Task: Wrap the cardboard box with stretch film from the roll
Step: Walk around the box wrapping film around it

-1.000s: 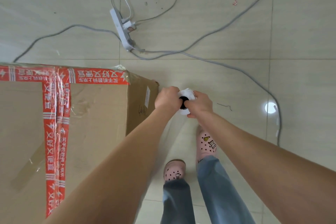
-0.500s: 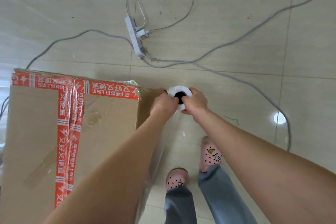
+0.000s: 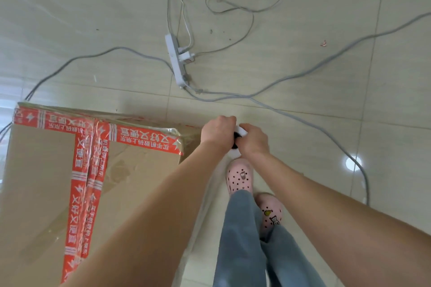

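Observed from the head view, looking down at a tiled floor [image 3: 303, 18].

1. Cardboard box [image 3: 42, 182]: stands on the floor at 8 o'clock and fills the lower left. Red printed tape [image 3: 144, 137] runs along its far top edge and in a double strip down the lid. A glossy clear layer lies over the top corner nearest the hands.
2. Stretch film roll [image 3: 242, 131]: white with a dark core opening, held upright in the air at frame centre, just beside the box's right-hand corner at 3 o'clock of it. A faint clear sheet appears to run along the box side at 6 o'clock of the roll. Its edge is hard to trace.
3. Left hand [image 3: 218, 134]: fingers curled round the roll on the box side, knuckles up.
4. Right hand [image 3: 253, 141]: fingers wrapped round the opposite side of the roll. Their tips are hidden.
5. Feet: two pink perforated clogs [image 3: 240, 178] at 6 o'clock, below blue jeans [image 3: 242, 228].
6. Surroundings: a white power strip [image 3: 176, 63] at 11 o'clock with a plug inserted. Grey cables [image 3: 303, 72] trail across the floor from 9 to 4 o'clock.
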Tool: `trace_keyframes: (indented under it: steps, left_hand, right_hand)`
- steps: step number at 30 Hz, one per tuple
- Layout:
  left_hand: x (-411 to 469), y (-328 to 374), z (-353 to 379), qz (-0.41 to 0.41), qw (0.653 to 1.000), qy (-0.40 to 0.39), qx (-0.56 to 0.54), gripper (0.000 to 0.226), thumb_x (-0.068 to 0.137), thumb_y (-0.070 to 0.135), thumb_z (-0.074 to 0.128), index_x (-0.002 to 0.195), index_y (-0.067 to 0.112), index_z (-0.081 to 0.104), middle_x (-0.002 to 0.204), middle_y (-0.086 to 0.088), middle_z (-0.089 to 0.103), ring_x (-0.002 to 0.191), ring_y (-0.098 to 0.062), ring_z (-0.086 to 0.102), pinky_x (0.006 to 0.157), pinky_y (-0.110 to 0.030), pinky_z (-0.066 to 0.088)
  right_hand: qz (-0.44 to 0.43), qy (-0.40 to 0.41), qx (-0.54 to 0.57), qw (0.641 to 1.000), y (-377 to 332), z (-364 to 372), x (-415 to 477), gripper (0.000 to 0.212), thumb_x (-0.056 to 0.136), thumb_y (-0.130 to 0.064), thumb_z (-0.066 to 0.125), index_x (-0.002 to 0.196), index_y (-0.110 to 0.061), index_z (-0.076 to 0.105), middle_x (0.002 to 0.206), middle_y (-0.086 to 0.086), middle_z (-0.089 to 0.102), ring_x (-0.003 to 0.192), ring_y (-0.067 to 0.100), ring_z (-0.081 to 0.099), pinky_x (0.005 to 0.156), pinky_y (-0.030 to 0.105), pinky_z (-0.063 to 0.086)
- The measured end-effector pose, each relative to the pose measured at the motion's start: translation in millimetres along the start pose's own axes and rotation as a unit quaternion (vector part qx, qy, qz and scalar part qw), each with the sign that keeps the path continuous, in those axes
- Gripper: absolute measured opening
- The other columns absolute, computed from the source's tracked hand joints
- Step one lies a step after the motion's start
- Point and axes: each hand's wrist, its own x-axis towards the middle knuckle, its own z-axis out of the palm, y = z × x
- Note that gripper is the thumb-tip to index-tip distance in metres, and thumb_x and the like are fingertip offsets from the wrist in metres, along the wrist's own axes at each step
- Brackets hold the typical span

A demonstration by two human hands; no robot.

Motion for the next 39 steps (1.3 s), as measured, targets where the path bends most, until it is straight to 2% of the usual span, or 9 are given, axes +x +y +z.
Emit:
trace_keyframes:
  steps: [4,9,14,18,22,30,33,36,39]
  left_hand:
    - [10.0,-10.1,-13.8,-0.093,0.986,0.008,-0.139,0.021,0.087,0.014,0.052,0.105,0.006,0.056,0.101,-0.014,0.062,0.091,-0.032,0.060,0.064,-0.033,0.043]
    - [19.2,-27.5,-28.1,-0.170,0.965,0.001,-0.199,0.029,0.089,0.026,0.056,0.104,0.002,0.056,0.105,-0.016,0.062,0.096,-0.034,0.060,0.068,-0.032,0.043]
    - [34.2,-35.9,-39.3,-0.112,0.981,-0.047,-0.152,0.022,0.086,0.025,0.059,0.098,0.006,0.056,0.102,-0.014,0.063,0.081,-0.027,0.055,0.064,-0.032,0.044]
    - [50.7,-33.7,-46.6,-0.055,0.989,-0.078,-0.113,0.036,0.086,0.014,0.054,0.122,0.019,0.058,0.114,-0.007,0.060,0.107,-0.026,0.059,0.082,-0.033,0.050]
    - [58.0,-38.2,-49.6,-0.088,0.989,-0.068,-0.096,0.008,0.087,0.008,0.049,0.087,0.010,0.057,0.089,-0.006,0.054,0.084,-0.026,0.056,0.069,-0.033,0.048]
    - [65.0,-71.2,-61.0,-0.176,0.946,-0.016,-0.270,0.018,0.083,0.017,0.058,0.091,0.002,0.060,0.090,-0.015,0.066,0.077,-0.031,0.068,0.069,-0.038,0.058]
    - [66.8,-80.0,-64.1,-0.206,0.926,0.004,-0.316,0.020,0.083,0.018,0.059,0.093,0.000,0.059,0.088,-0.015,0.067,0.063,-0.028,0.068,0.060,-0.038,0.060]
    - [63.5,-90.2,-64.3,-0.230,0.911,0.005,-0.342,0.017,0.085,0.019,0.058,0.088,0.003,0.055,0.078,-0.011,0.065,0.041,-0.018,0.061,0.044,-0.025,0.053]
    - [58.7,-103.4,-63.2,-0.244,0.906,-0.010,-0.346,0.021,0.086,0.025,0.059,0.078,0.006,0.053,0.065,-0.009,0.063,0.037,-0.017,0.058,0.038,-0.022,0.048]
  right_hand:
    - [-0.039,0.039,-0.050,0.997,-20.1,-11.0,9.6,0.039,0.085,-0.013,0.054,0.120,-0.029,0.062,0.118,-0.003,0.065,0.109,0.022,0.059,0.078,0.023,0.037]
    - [0.006,0.048,0.034,0.998,-42.3,-6.4,19.7,0.053,0.083,-0.017,0.062,0.135,-0.019,0.048,0.130,0.005,0.056,0.115,0.024,0.056,0.090,0.027,0.042]
    - [0.109,-0.039,0.173,0.978,-49.7,-1.8,21.9,0.052,0.085,-0.005,0.057,0.135,-0.012,0.045,0.128,0.007,0.054,0.097,0.025,0.057,0.078,0.036,0.057]
    - [0.077,-0.035,0.129,0.988,-56.3,-1.1,25.0,0.045,0.085,0.000,0.053,0.129,-0.007,0.050,0.104,0.005,0.054,0.103,0.033,0.061,0.085,0.044,0.056]
    - [0.036,-0.019,0.066,0.997,-68.4,0.0,33.1,0.041,0.081,-0.003,0.056,0.122,-0.005,0.057,0.114,0.013,0.064,0.102,0.034,0.062,0.086,0.049,0.053]
    - [-0.021,0.020,0.064,0.998,-94.2,5.0,48.6,0.043,0.075,-0.021,0.070,0.118,-0.022,0.064,0.113,0.000,0.066,0.105,0.019,0.062,0.085,0.026,0.047]
    - [0.009,-0.006,0.086,0.996,-101.6,17.8,51.4,0.053,0.076,-0.024,0.070,0.127,-0.020,0.054,0.118,0.001,0.060,0.110,0.023,0.060,0.089,0.032,0.050]
    - [0.073,-0.080,0.171,0.979,-110.0,30.7,53.7,0.054,0.077,-0.012,0.063,0.129,-0.022,0.051,0.121,0.002,0.058,0.101,0.028,0.063,0.070,0.034,0.060]
    - [0.027,-0.079,0.124,0.989,-117.8,36.5,61.3,0.042,0.077,-0.007,0.056,0.115,-0.024,0.061,0.114,0.006,0.065,0.099,0.026,0.064,0.070,0.035,0.060]
